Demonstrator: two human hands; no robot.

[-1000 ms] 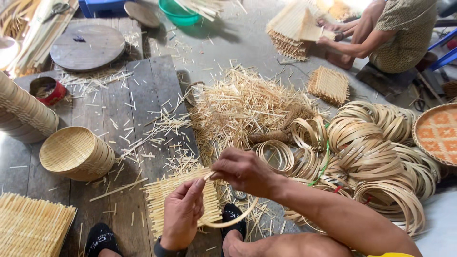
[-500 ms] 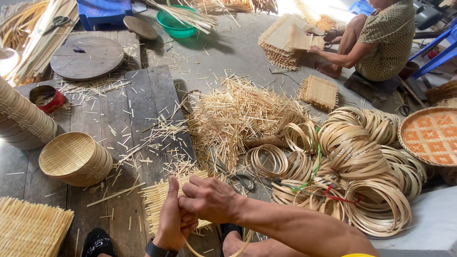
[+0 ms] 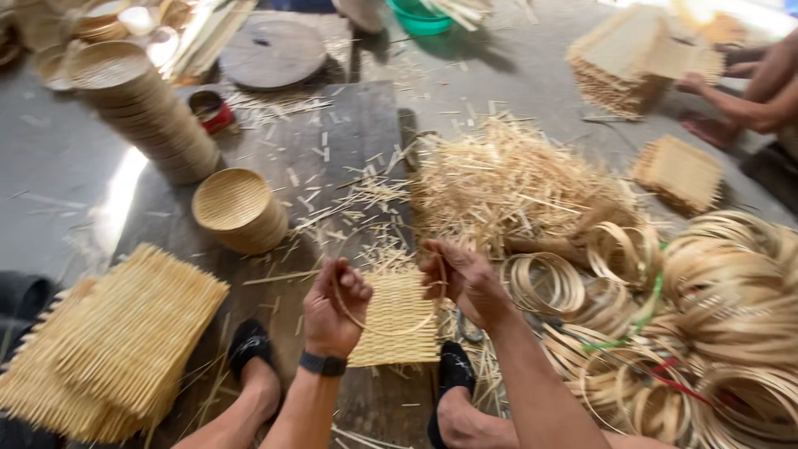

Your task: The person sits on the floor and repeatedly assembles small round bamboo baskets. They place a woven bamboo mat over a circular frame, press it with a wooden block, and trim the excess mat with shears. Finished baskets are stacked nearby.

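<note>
While both hands work low over the dark floor boards (image 3: 349, 158), the left hand (image 3: 334, 306) and the right hand (image 3: 462, 277) each have their grip pinched shut on an end of a thin bamboo hoop (image 3: 384, 330), bowed over a woven bamboo mat (image 3: 399, 320) between the person's feet; a round basket (image 3: 238, 209) stands nearby.

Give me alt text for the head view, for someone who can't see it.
Two bare hands, left hand and right hand, bend a thin bamboo hoop over a square woven mat lying on dark planks. A small basket and a basket stack stand to the left, a strip pile and hoops to the right. Another person's arm works with mats beyond.
</note>
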